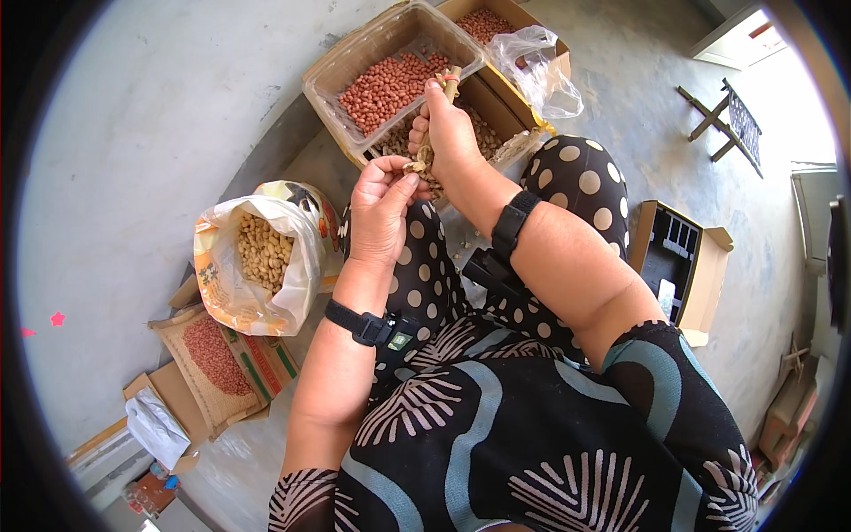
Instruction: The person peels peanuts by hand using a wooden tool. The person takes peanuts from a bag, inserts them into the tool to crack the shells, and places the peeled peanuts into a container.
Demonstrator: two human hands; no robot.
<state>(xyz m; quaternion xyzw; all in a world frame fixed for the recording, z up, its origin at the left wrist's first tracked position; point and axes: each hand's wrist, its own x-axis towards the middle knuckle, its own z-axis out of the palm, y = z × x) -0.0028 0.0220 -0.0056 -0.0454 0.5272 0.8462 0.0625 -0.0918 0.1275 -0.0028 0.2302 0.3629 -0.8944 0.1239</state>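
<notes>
My right hand (452, 130) is closed around a short wooden stick tool (453, 83) with a red band near its top. The fingertips of my left hand (389, 199) pinch a peanut shell (419, 163) at the tool's lower end. Both hands are over a cardboard box (495, 106) with broken peanut shells (482, 136) in it. Beside it, a clear plastic tub (319, 86) holds shelled red-skinned peanuts (392, 86). Unshelled peanuts (266, 249) fill an open plastic bag (302, 276) left of my left hand.
Another box of red peanuts (485, 25) and a crumpled clear bag (532, 66) lie beyond the tub. A printed burlap sack (219, 372) lies at lower left. An open carton with a black insert (671, 266) and a folding stool (731, 126) stand at right.
</notes>
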